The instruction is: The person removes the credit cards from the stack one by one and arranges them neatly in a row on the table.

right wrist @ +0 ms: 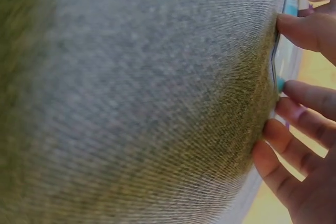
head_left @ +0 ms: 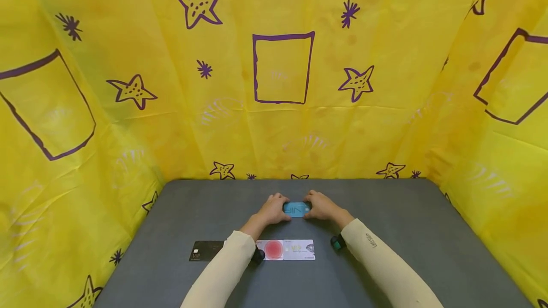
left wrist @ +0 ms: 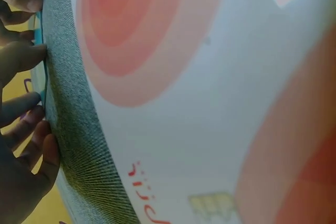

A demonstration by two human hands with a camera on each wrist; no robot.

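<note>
A light blue card point(head_left: 296, 209) with large dark lettering lies flat on the grey tabletop between both hands. My left hand point(head_left: 273, 209) holds its left end by the edges, thumb on the near side and fingers on the far side. In the same way my right hand point(head_left: 321, 205) holds the right end. The wrist views show thumb and index fingertips at the card's edges, the left hand point(left wrist: 23, 129) and the right hand point(right wrist: 310, 129) facing each other, with the other fingers spread on the cloth surface.
Nearer me lies a row of cards: a black VIP card point(head_left: 205, 250), a white card with red circles point(head_left: 272, 249) and a pale VIP card point(head_left: 299, 249) touching it. My left sleeve point(head_left: 227, 270) hides part of the row. Yellow patterned fabric point(head_left: 282, 146) encloses the table's back and sides.
</note>
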